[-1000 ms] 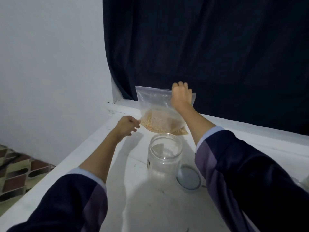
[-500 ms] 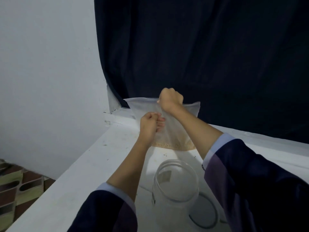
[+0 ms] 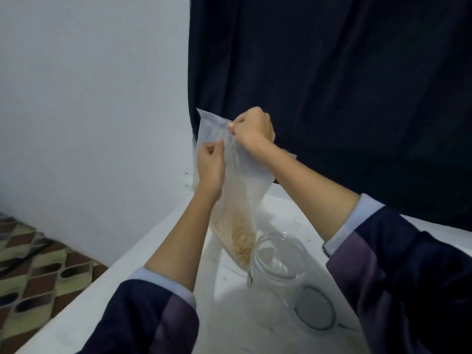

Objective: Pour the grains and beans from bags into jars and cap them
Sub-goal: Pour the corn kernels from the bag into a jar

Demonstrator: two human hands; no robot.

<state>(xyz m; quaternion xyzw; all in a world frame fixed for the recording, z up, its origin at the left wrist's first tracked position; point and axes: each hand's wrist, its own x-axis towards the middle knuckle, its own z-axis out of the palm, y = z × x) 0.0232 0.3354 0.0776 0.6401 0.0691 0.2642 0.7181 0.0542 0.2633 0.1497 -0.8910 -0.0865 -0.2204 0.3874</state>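
Above a white counter [image 3: 158,254] beside a patterned floor [image 3: 38,272], a person works at the top of a clear zip bag [image 3: 237,180]. The left hand [image 3: 210,164] pinches the near wall of the bag just under its sealed edge, fingers clamped on the plastic. The right hand [image 3: 251,129], a little higher and to the right, grips the top strip, fingers curled tight around it. Pale grains [image 3: 240,238] sit heaped in the bag's hanging lower corner, which dangles just beside the rim of an open glass jar [image 3: 278,261]; whether they touch cannot be told. The jar's lid [image 3: 314,310] lies flat on the counter just right of it, against a dark curtain [image 3: 332,85] backdrop. The step in hand appears to be opening the seal. Done well, that likely means peeling the two walls apart evenly, keeping the bag upright so the grains stay low, then bringing the opened mouth over the jar before tipping.
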